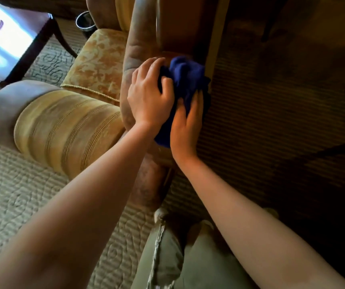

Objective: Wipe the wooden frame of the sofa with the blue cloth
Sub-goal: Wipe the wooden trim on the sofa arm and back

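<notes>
A patterned beige carpet (11,195) covers the floor, lit at left and in deep shadow at right. On it stands the yellow-gold upholstered sofa (96,65) with a floral seat cushion and a ribbed, rolled armrest (63,130) at near left. The sofa's worn brown wooden frame (140,38) runs from far to near through the middle of the scene, along the top of the backrest.

At far left a dark wooden side table (42,36) has a glossy tabletop under strong glare; what lies on it cannot be made out. Just right of it, on the floor against the sofa, stands a small dark round bin with a metal rim (85,22); its inside is dark and its contents cannot be told.

The dark blue bunched cloth (188,78) lies on the wooden frame, right of the seat cushion. The left hand (149,97) has its fingers curled onto the cloth's left side, gripping it. The right hand (187,124) presses on the cloth's near part, fingers curled into the fabric. Both forearms are bare. At near centre are the person's legs in olive-green trousers (198,263).
</notes>
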Motion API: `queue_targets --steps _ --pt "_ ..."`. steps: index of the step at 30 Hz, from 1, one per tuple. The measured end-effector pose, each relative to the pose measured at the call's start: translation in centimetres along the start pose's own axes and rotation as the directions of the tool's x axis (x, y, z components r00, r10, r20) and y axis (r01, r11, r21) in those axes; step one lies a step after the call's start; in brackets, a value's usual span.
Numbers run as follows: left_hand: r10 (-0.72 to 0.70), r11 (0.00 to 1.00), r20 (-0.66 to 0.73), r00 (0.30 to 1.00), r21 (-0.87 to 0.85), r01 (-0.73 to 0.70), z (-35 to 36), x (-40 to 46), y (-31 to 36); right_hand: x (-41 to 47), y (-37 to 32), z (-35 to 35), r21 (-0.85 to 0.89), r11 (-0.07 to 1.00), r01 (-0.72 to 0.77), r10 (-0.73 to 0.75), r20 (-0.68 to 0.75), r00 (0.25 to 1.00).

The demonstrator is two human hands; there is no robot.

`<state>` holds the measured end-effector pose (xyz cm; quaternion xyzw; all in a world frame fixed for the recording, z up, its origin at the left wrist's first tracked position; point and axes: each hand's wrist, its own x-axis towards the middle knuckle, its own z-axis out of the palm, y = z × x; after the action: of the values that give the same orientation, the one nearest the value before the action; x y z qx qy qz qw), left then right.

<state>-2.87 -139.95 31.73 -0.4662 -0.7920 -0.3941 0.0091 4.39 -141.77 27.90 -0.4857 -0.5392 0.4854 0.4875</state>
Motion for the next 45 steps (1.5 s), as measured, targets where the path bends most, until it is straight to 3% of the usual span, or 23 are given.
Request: queue_targets --steps 4,9,13,18,22,28,32,35,40,45 --pt "0.007 1.0 -0.006 1.0 0.009 -0.007 0.2 -0.1 -0.2 -1.6 2.1 -0.1 0.135 0.99 -0.033 0.042 -0.057 0.998" --pt "0.052 0.999 0.023 0.998 0.007 -0.052 -0.1 -0.3 -0.7 -4.8 3.7 0.4 0.182 0.969 -0.17 0.189 -0.091 0.978" --pt "0.1 0.988 0.056 0.993 -0.125 -0.092 -0.5 -0.7 -0.9 -4.6 2.6 1.1 0.232 0.953 -0.195 0.238 -0.174 0.956" --pt "0.055 0.913 0.073 0.996 -0.406 -0.02 -0.7 -1.4 -2.6 -4.8 2.2 1.7 0.227 0.957 -0.179 0.233 -0.238 0.943" --pt "-0.031 0.922 0.201 0.979 -0.373 0.106 -0.5 -5.6 -5.1 -5.8 4.7 1.6 0.312 0.93 -0.193 0.278 -0.257 0.926" --pt "-0.06 0.871 0.256 0.965 -0.459 0.176 1.4 -10.7 -9.4 -7.3 12.5 0.2 0.367 0.792 -0.488 0.558 -0.113 0.822" --pt "-0.071 0.868 0.3 0.951 -0.451 0.207 2.8 -14.1 -12.4 -6.9 15.9 0.3 0.363 0.709 -0.605 0.66 -0.041 0.75" --pt "-0.17 0.876 0.37 0.913 -0.368 0.312 3.7 -16.5 -14.5 -7.4 15.7 0.5 0.373 0.724 -0.581 0.635 -0.032 0.772" --pt "-0.471 0.708 0.395 0.789 -0.364 0.605 4.7 -16.8 -16.0 -10.1 12.0 1.3 0.397 0.802 -0.446 0.53 -0.129 0.838" --pt "-0.516 0.551 0.479 0.71 -0.448 0.704 5.6 -15.6 -15.0 -8.9 15.2 2.0 0.366 0.82 -0.44 0.519 -0.15 0.842"
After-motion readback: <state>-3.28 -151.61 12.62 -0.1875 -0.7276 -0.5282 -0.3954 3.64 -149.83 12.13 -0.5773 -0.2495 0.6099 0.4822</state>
